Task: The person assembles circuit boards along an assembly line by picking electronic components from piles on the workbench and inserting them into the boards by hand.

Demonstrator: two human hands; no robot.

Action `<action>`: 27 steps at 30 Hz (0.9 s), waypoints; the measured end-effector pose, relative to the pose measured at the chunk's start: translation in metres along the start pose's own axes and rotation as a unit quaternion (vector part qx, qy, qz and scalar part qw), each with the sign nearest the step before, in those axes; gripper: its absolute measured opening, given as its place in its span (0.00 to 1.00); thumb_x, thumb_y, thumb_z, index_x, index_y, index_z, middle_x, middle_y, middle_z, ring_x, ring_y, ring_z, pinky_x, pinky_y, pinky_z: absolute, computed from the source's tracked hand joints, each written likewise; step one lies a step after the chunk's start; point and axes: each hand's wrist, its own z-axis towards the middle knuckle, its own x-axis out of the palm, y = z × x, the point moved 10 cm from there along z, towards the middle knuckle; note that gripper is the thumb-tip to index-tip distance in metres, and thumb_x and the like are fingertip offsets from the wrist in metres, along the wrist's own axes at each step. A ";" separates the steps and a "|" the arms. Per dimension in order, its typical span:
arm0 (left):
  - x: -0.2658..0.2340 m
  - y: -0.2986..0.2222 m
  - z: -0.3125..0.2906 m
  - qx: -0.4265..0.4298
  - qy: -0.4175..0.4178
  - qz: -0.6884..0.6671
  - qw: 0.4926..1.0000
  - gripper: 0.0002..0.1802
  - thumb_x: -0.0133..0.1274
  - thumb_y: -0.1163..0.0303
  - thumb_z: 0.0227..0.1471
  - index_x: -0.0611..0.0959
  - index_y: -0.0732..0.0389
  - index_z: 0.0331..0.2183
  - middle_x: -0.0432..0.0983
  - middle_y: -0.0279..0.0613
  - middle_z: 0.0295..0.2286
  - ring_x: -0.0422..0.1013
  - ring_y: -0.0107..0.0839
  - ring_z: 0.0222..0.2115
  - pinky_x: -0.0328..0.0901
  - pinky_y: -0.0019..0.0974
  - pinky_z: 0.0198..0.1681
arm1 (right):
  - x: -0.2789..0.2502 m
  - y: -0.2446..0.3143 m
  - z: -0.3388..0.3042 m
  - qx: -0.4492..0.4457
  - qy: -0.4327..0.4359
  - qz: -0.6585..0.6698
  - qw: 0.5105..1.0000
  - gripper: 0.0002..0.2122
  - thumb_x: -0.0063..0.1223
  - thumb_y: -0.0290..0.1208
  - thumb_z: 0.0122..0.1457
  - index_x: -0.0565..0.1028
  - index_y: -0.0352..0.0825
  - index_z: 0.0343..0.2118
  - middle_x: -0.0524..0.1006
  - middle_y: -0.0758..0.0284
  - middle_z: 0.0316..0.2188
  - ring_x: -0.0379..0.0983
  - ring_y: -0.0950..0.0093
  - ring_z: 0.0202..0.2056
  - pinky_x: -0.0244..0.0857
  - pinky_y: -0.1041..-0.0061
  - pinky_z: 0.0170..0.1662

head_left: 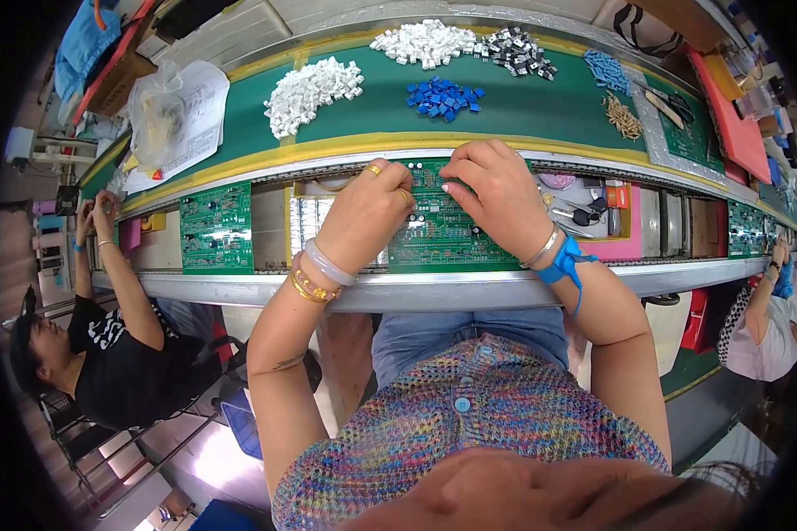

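Observation:
A green circuit board (452, 241) lies on the conveyor rails in front of me, with small parts standing on it. My left hand (365, 217) is over its left side, fingers curled together at the board; anything in them is hidden. Across from it, my right hand (496, 199) bends over the board's upper right part. Its thumb and forefinger come close together near the board's far edge, and I cannot make out what lies between them. Beyond the rail are piles of white connectors (314, 93), blue block-shaped parts (444, 97) and black-and-white parts (518, 53).
Another circuit board (216, 228) sits on the rails to the left. Behind lie white connectors (423, 42), blue parts (606, 71), tan parts (623, 117) and a plastic bag (159, 119) on paper. Below the rails is a drawer with keys (580, 215). Co-workers sit left (106, 336) and right (762, 327).

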 end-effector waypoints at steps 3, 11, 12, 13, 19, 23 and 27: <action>0.005 -0.006 0.005 0.015 0.038 0.047 0.998 0.02 0.52 0.77 0.36 0.79 0.63 0.18 0.67 0.39 0.26 0.66 0.35 0.33 0.66 0.33 0.37 | 0.000 -0.003 -0.001 0.012 0.015 0.002 1.000 0.07 0.57 0.27 0.45 0.75 0.36 0.29 0.71 0.67 0.32 0.67 0.67 0.37 0.62 0.69 0.40; 0.012 -0.001 0.007 -0.017 0.092 0.095 0.991 0.02 0.52 0.77 0.36 0.78 0.64 0.18 0.67 0.41 0.26 0.67 0.37 0.32 0.67 0.34 0.36 | -0.006 -0.008 -0.002 0.018 0.015 0.013 1.000 0.08 0.57 0.26 0.46 0.75 0.35 0.31 0.72 0.66 0.33 0.67 0.65 0.38 0.62 0.68 0.41; 0.011 -0.001 0.006 -0.018 0.094 0.097 0.991 0.02 0.52 0.77 0.36 0.78 0.64 0.18 0.67 0.41 0.26 0.67 0.37 0.32 0.67 0.34 0.36 | -0.006 -0.009 -0.002 0.018 0.015 0.015 1.000 0.08 0.57 0.26 0.46 0.75 0.35 0.31 0.73 0.67 0.33 0.67 0.65 0.38 0.62 0.68 0.41; 0.012 0.001 0.005 -0.032 0.113 0.075 0.990 0.03 0.55 0.76 0.36 0.80 0.63 0.21 0.68 0.39 0.28 0.67 0.37 0.33 0.66 0.35 0.37 | -0.007 -0.010 -0.002 0.018 0.014 0.018 1.000 0.08 0.57 0.26 0.46 0.75 0.35 0.31 0.73 0.67 0.33 0.67 0.65 0.38 0.63 0.68 0.41; -0.038 0.050 -0.001 -0.135 0.021 -0.038 0.990 0.20 0.60 0.72 0.41 0.79 0.57 0.41 0.68 0.41 0.38 0.68 0.38 0.36 0.65 0.34 0.37 | -0.015 -0.010 -0.004 0.010 0.004 0.010 1.000 0.07 0.56 0.25 0.47 0.75 0.35 0.31 0.73 0.67 0.34 0.68 0.65 0.38 0.63 0.68 0.41; -0.093 0.135 -0.027 -0.262 -0.130 0.068 0.954 0.09 0.61 0.72 0.39 0.81 0.61 0.28 0.70 0.39 0.30 0.67 0.33 0.29 0.63 0.34 0.32 | -0.010 -0.009 -0.006 0.011 0.015 0.012 1.000 0.07 0.56 0.26 0.47 0.75 0.36 0.31 0.73 0.67 0.34 0.68 0.65 0.38 0.63 0.68 0.41; -0.085 0.168 -0.045 -0.306 -0.158 0.089 0.934 0.08 0.63 0.71 0.36 0.82 0.60 0.24 0.72 0.40 0.29 0.68 0.39 0.34 0.64 0.39 0.38 | -0.007 -0.011 -0.005 0.011 0.030 0.016 0.999 0.06 0.56 0.26 0.48 0.75 0.36 0.31 0.74 0.67 0.33 0.68 0.65 0.37 0.63 0.68 0.41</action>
